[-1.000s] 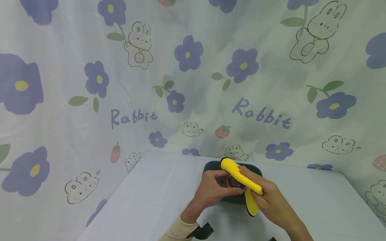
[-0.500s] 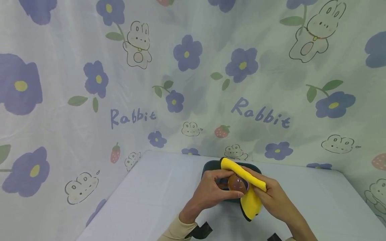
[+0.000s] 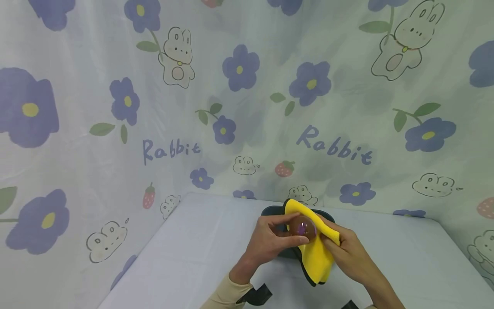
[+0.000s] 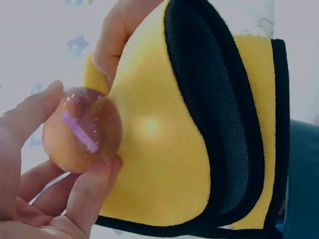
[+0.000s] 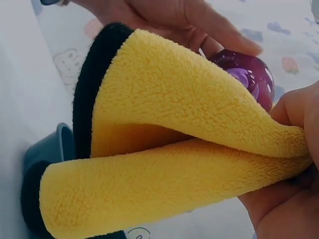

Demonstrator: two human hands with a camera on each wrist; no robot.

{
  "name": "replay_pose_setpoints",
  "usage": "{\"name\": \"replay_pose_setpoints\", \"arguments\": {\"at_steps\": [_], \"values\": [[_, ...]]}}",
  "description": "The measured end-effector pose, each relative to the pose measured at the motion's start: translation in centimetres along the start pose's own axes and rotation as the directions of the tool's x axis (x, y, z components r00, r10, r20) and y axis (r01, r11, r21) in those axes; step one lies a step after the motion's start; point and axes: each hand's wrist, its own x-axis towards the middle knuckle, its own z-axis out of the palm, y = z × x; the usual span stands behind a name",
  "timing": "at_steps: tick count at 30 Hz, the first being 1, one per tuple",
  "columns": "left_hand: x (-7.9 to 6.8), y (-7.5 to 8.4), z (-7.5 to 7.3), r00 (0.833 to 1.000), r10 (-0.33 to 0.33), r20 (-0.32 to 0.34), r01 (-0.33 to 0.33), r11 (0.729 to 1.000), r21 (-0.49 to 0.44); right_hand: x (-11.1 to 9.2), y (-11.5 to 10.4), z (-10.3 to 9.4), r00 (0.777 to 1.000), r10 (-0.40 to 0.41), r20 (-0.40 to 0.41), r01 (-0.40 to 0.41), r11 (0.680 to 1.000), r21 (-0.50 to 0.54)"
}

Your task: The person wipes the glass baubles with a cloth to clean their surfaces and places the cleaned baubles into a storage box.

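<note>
My left hand (image 3: 266, 240) pinches a glossy see-through ball (image 3: 302, 228) between thumb and fingers. A purple strip shows in or on the ball in the left wrist view, where it looks amber; in the right wrist view it appears deep purple. A yellow fleece cloth (image 3: 317, 259) with dark edging and a dark reverse side is bunched in my right hand (image 3: 349, 253). Its folds lie against the ball's right side and hang down below both hands. Some of the right fingers are hidden behind the cloth.
Directly behind and beneath the hands sits a dark teal tub (image 3: 272, 210) on the white tabletop (image 3: 204, 240); the hands and cloth cover most of it. A curtain (image 3: 262, 107) printed with flowers and rabbits stands behind the table.
The ball has come into fuller view from under the cloth and has turned and risen slightly in my left fingers. The cloth has spread out and hangs lower and further left.
</note>
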Motion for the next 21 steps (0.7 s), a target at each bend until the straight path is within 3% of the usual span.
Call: {"name": "replay_pose_setpoints", "arguments": {"at_steps": [6,21], "values": [[0.17,-0.47,0.09,0.998,0.017,-0.063,-0.019,1.0,-0.024,0.0,-0.23,0.31,0.998,0.069,0.009,-0.069,0.998,0.005],[0.38,-0.34,0.27,0.972,-0.04,-0.232,0.052,0.998,0.047,0.14,-0.95,0.54,0.991,0.13,-0.027,-0.13,0.991,-0.025]]}}
